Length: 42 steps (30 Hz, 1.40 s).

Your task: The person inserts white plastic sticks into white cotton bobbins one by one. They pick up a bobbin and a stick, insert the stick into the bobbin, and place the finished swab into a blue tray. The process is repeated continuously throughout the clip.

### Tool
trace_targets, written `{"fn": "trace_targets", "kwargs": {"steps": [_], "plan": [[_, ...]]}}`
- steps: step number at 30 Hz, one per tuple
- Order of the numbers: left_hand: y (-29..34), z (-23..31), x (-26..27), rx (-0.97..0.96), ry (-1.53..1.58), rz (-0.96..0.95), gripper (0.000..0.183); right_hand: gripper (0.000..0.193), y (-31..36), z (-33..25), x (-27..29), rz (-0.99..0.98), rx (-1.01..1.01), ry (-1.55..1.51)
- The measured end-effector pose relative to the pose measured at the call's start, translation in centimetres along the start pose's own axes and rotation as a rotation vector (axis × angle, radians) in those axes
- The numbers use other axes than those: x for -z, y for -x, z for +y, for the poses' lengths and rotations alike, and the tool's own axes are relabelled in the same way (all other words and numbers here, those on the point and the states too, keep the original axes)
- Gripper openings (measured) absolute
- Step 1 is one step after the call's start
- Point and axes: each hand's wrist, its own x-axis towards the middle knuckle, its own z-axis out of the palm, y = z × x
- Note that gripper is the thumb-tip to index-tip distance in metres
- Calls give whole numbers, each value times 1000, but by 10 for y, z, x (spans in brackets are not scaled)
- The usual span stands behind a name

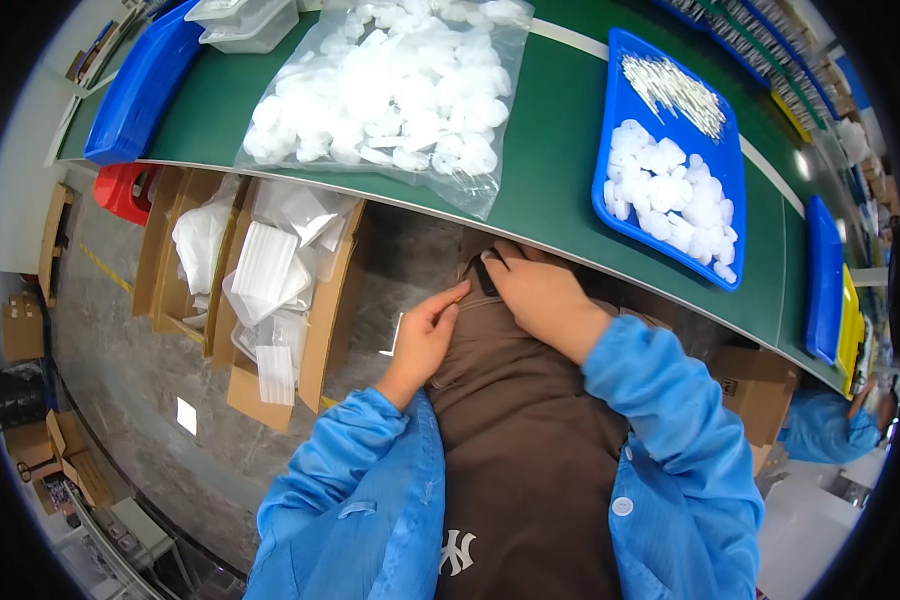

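Observation:
Both hands are low over my lap, just under the table's front edge. My left hand (422,340) is closed, with thumb and forefinger pinching at a fold of the brown trousers (490,350). Beside it, my right hand (545,300) curls its fingers over a small flat black object (485,275) lying against the cloth. Most of that object is hidden by the fingers and fabric, so its kind is unclear. On the table above, a clear plastic bag (380,95) is full of white round pieces. To its right, a blue tray (606,130) holds more white pieces and a pile of thin pale sticks.
Open cardboard boxes (325,320) with white plastic trays stand on the floor at left. A blue bin (140,85) and clear containers (250,25) sit on the green table (545,130). At right are another blue tray (823,285) and a person in blue (828,430).

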Motion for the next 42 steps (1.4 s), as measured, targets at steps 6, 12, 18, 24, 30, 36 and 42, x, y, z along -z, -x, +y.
{"fn": "trace_targets", "kwargs": {"steps": [6, 12, 18, 24, 30, 36, 42], "plan": [[9, -19, -18, 185, 392, -1, 30, 30, -6, 16, 26, -121, -81, -374], [-37, -44, 0, 51, 325, 343, 23, 27, -44, 70, -79, 422, -216, -385], [-53, -54, 44, 279, 577, 422, 23, 28, -38, 51, -15, 84, -114, -422], [-31, 31, 31, 260, 517, 331, 35, 29, -53, 86, -60, 325, -282, -328], [22, 98, 6, 266, 501, 256, 36, 29, -16, 86, -65, 427, -163, -276], [31, 167, -20, -64, 360, 59, 31, 38, 34, 24, 7, 368, -291, -614], [-1, 202, -51, -137, 483, -209, 33, 19, 115, 19, 152, 403, -217, -1456]]}}
